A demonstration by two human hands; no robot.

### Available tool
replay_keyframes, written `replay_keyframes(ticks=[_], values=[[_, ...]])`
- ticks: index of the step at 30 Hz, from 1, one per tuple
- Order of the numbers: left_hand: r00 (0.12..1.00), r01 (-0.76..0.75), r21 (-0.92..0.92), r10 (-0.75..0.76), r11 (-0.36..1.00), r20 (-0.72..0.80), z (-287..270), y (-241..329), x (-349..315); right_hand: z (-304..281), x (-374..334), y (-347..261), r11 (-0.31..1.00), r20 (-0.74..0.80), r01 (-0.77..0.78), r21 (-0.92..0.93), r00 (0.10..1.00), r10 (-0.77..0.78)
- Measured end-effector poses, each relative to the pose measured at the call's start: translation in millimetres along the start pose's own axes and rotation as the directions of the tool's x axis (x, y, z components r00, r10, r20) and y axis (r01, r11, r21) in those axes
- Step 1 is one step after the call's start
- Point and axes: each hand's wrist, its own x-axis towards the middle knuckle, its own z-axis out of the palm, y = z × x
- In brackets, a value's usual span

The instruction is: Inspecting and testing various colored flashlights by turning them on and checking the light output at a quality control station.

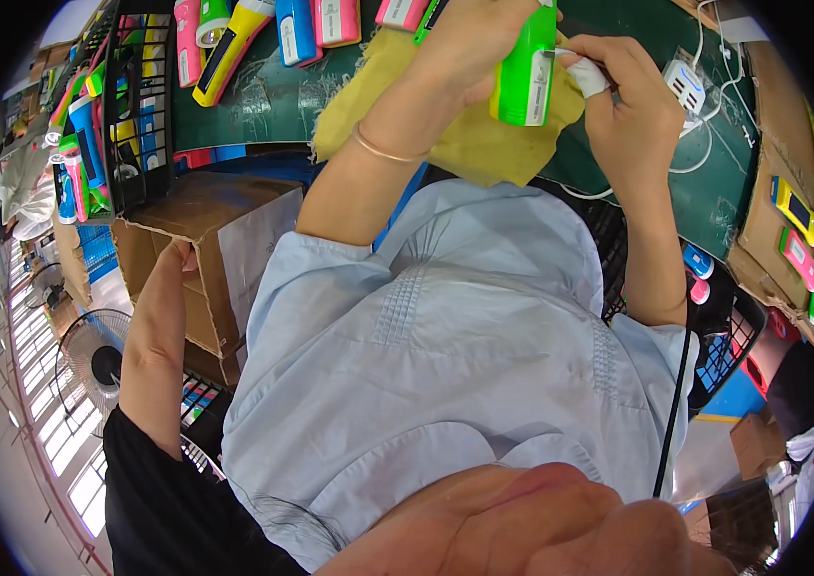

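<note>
My left hand [479, 43] grips a bright green plastic torch [527, 72] upright above a yellow cloth [469, 144] spread on the dark green table [273, 96]. My right hand [633, 101] is at the torch's right side, its bandaged fingertip pinching a small white piece [587, 75] against the casing. A thin gold bangle [386, 151] circles my left wrist.
Several pink, yellow and blue torches [234, 38] lie at the table's far edge. A black wire crate [133, 106] of torches stands at the left, with a cardboard box [201, 250] below it that another person's arm [157, 336] touches. A white charger [685, 84] and cables lie right.
</note>
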Motion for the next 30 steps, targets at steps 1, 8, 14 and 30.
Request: replay_keyframes(ticks=[1, 8, 14, 30], values=[[1.0, 0.004, 0.002, -0.004, 1.0, 0.003, 0, 2, 0, 0, 1, -2, 0.99, -0.034, 0.114, -0.077, 0.993, -0.117], [0.993, -0.121, -0.047, 0.121, 0.992, -0.011, 4, 6, -3, -23, 4, -5, 0.967, 0.008, -0.127, 0.22, 0.992, 0.128], [0.995, -0.098, -0.061, 0.1, 0.993, 0.021, 7, -4, -8, -13, 16, 3, 0.974, 0.206, 0.204, -0.102, 0.962, -0.18], [0.957, -0.044, -0.534, 0.188, 0.845, 0.22, -1, -16, -21, -15, -55, -16, 0.911, 0.109, 0.413, -0.008, 0.906, -0.41]])
